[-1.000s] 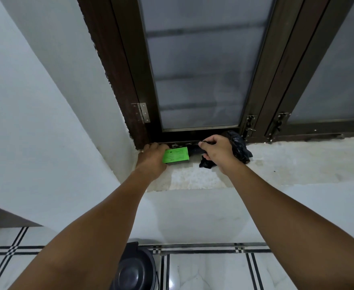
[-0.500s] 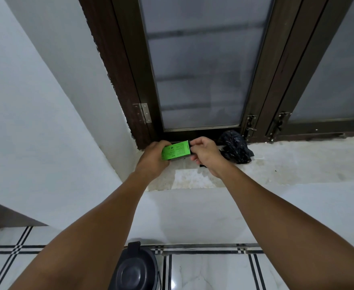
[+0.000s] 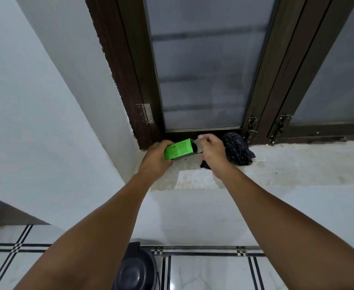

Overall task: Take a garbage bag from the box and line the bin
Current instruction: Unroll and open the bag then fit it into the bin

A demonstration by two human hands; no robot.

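A small green box [image 3: 177,151] is held above the window sill [image 3: 297,164], tilted with its right end raised. My left hand [image 3: 156,160] grips its left end. My right hand [image 3: 211,150] pinches the grey flap at the box's open right end, where dark bag material shows inside. A crumpled black garbage bag [image 3: 237,151] lies on the sill just right of my right hand. The dark bin [image 3: 135,271] with its lid on stands on the floor below, partly hidden by my left forearm.
A dark wooden window frame [image 3: 130,80] with frosted glass rises behind the sill, with metal latches [image 3: 251,127] at its base. A white wall runs on the left. The tiled floor [image 3: 203,273] has black stripe lines.
The box has been lifted off the sill and tilted. My right hand let go of the black bag, moved to the box's right end and pulled its flap open.
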